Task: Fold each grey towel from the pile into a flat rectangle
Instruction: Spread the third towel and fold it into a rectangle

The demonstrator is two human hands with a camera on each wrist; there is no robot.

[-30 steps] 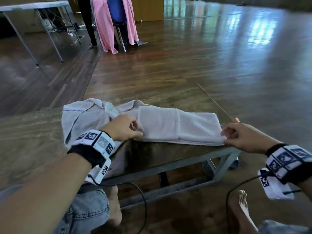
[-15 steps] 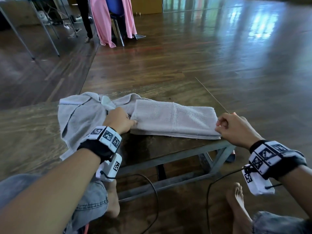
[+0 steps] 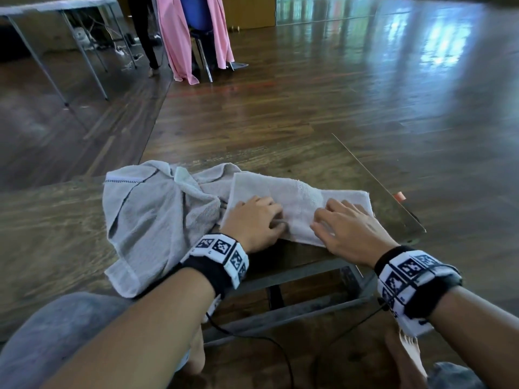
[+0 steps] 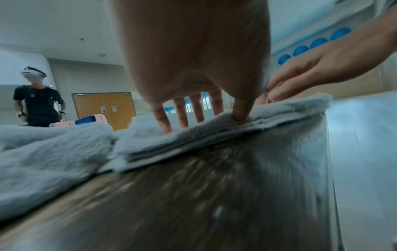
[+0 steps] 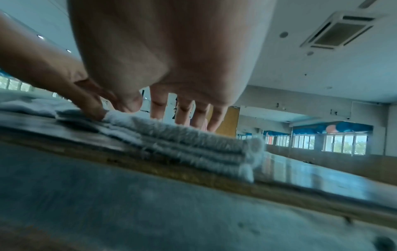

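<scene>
Folded grey towel is laid as a long flat strip of several layers on the wooden table, close to its near edge and just short of its right-hand end. Both hands are placed on top of the strip, side by side. The left hand is set on the strip's left half with fingers spread and extended downward, the fingertips and thumb pressed into the cloth at the near edge. The right hand is set on the right half, its fingers likewise straight and apart, pressed down onto the top layer. Nothing is pinched or gripped by either hand. A loose pile of unfolded grey towels is heaped to the left of the strip, touching its left end, with one part hung over the table's near edge.
</scene>
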